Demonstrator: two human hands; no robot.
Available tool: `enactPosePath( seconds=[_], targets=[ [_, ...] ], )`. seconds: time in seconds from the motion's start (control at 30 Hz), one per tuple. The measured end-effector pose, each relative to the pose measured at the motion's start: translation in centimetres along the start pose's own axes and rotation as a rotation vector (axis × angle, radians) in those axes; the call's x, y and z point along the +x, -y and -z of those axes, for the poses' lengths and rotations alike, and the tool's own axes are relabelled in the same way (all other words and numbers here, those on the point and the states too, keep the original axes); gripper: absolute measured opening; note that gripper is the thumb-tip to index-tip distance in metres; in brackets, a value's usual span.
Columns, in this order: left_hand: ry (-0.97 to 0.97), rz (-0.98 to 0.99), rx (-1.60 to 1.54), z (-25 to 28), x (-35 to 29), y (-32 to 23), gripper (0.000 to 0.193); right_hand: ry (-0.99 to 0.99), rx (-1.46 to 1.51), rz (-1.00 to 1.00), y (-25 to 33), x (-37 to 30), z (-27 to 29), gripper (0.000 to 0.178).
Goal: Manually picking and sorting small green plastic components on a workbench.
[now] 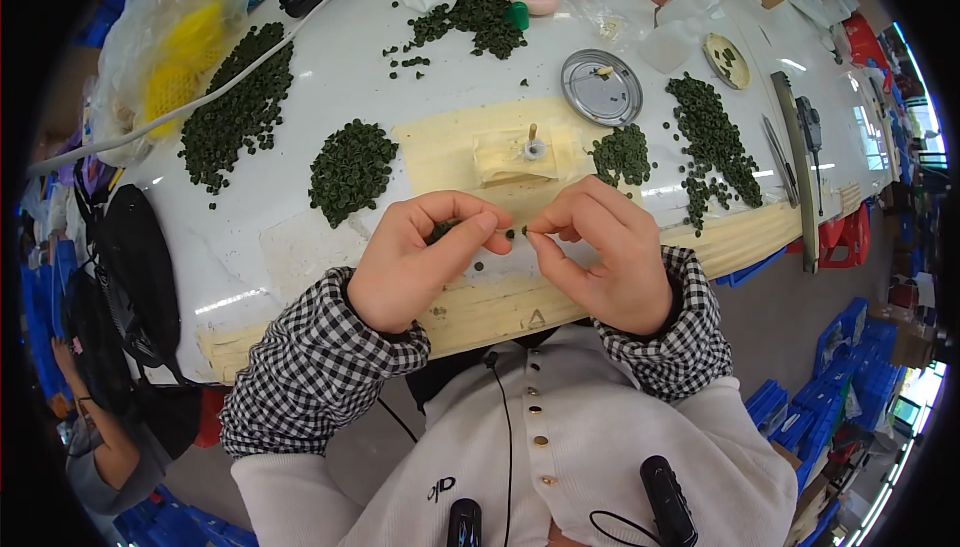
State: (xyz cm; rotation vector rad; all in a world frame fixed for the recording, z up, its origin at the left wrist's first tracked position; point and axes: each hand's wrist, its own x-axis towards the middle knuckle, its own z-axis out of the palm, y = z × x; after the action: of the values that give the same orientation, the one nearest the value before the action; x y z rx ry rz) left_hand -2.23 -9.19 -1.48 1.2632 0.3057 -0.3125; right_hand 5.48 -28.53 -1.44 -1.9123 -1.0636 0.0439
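Above the table's near edge, my left hand [425, 252] is closed, thumb against forefinger. Several small dark green round pieces [440, 231] show inside its curled fingers, and one small dark green piece [510, 235] is at its fingertips. Close by on the right, my right hand [605, 252] pinches another tiny dark green piece [525, 230] between thumb and forefinger. Just beyond both hands stands a small taped block [500, 160] with a short peg and a pale round fitting [535, 150]. A loose piece [479, 267] lies on the table below the left fingertips.
Heaps of similar dark green pieces [352, 172] lie around the white table [300, 67]. A round metal lid [601, 87] and a cream dish [726, 61] sit at the far right, with tweezers [780, 160] beyond. A white cable [210, 97] crosses the left; a black bag [140, 267] hangs there.
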Motion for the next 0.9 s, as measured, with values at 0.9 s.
enactPosePath(
  seconds=[0.9],
  targets=[
    [0.081, 0.141, -0.227, -0.5, 0.1, -0.2, 0.027, 0.121, -0.493, 0.125, -1.5, -1.3, 1.8, 0.019]
  ],
)
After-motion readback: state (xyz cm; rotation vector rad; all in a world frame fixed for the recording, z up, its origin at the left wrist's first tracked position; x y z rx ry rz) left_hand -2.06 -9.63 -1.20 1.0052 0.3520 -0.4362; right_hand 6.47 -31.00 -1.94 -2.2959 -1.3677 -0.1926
